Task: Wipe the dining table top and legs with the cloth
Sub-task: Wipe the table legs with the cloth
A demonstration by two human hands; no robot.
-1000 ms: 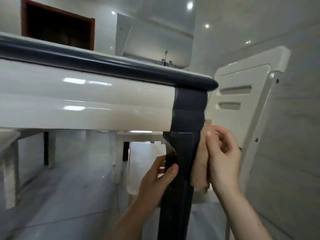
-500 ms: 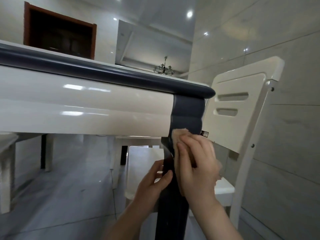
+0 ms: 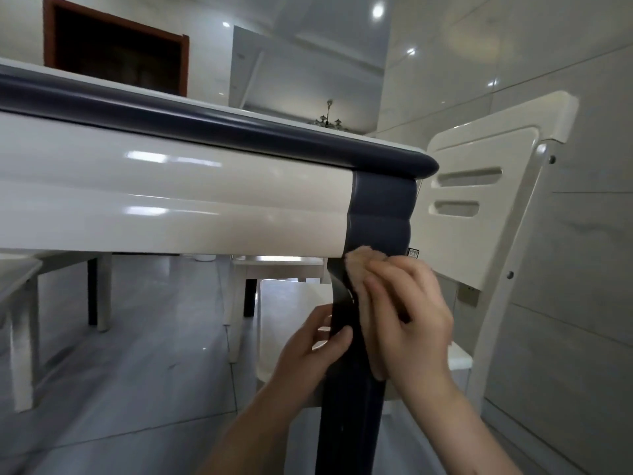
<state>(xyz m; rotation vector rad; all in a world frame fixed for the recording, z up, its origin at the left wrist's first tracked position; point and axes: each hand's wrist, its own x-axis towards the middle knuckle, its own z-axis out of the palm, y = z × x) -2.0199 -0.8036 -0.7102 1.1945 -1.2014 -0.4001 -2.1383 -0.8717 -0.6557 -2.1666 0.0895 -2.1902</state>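
One table leg (image 3: 352, 423), upright | left grip (image 3: 308, 351) clasps it — right grip (image 3: 411, 317) clasps cloth (image 3: 363, 258) round it

The table (image 3: 171, 200) has a shiny white side and a dark blue rim round its top. The corner leg (image 3: 349, 423) is dark blue and stands straight up. The small tan cloth (image 3: 363, 257) is bunched up and pressed against the upper part of that leg.
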